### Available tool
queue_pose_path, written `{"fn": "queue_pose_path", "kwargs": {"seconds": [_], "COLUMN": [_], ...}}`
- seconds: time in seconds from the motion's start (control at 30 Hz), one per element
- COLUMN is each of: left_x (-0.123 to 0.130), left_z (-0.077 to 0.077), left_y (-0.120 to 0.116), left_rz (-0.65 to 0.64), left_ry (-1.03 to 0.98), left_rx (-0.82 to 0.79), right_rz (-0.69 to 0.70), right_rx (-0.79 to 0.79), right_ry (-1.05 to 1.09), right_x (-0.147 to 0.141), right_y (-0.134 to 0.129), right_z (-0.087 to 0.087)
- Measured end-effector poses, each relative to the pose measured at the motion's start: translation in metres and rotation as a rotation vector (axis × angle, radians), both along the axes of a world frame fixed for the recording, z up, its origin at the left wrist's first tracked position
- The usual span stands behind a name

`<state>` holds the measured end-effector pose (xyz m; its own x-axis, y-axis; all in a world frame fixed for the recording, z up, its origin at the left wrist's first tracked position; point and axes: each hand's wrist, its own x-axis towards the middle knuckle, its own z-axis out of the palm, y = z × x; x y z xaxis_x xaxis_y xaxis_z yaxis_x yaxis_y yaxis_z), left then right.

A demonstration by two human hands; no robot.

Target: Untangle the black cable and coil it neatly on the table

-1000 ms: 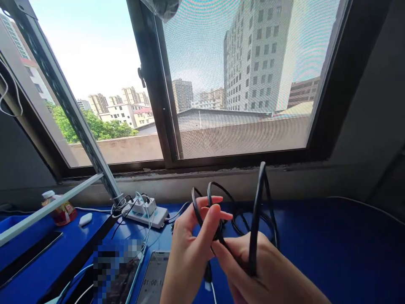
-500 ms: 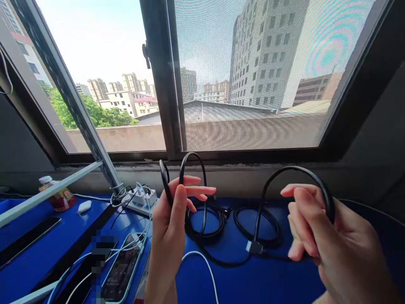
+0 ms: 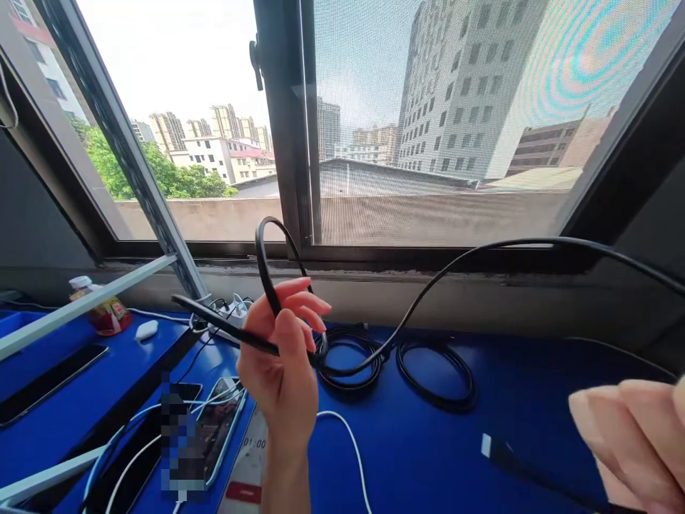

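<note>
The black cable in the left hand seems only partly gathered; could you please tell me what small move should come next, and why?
I would probably bring the right hand in towards the left hand, adding slack to its loop. The left grip pinches the black cable below one raised loop, while a long stretch arcs out past the picture's right edge.

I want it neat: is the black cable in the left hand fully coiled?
No: the cable loops at the left hand, then arcs away rightward.
</note>
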<state>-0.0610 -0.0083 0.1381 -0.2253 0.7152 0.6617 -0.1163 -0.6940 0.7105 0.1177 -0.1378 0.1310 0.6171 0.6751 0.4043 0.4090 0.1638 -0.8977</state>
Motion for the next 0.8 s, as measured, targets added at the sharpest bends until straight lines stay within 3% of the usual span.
{"fn": "queue_pose_path", "kwargs": {"seconds": [0.07, 0.2, 0.3, 0.6, 0.8], "left_x": [-0.007, -0.017, -0.021, -0.017, -0.006], "left_z": [0.001, 0.004, 0.004, 0.004, 0.006], "left_y": [0.001, 0.007, 0.012, 0.002, -0.011], "left_rz": [-0.024, -0.086, -0.098, -0.096, -0.312], "left_ry": [0.081, 0.372, 0.523, 0.602, 0.596], "left_rx": [-0.013, -0.123, -0.185, -0.211, -0.219], "right_rz": [0.100, -0.004, -0.096, 0.008, 0.116], "right_rx": [0.038, -0.018, -0.050, 0.085, 0.023], "right_ry": [0.198, 0.103, 0.077, 0.105, 0.114], "right_x": [-0.004, -0.020, -0.027, -0.045, -0.059], "right_y": [0.009, 0.036, 0.046, 0.037, 0.046], "right_z": [0.006, 0.018, 0.018, 0.016, 0.016]}}
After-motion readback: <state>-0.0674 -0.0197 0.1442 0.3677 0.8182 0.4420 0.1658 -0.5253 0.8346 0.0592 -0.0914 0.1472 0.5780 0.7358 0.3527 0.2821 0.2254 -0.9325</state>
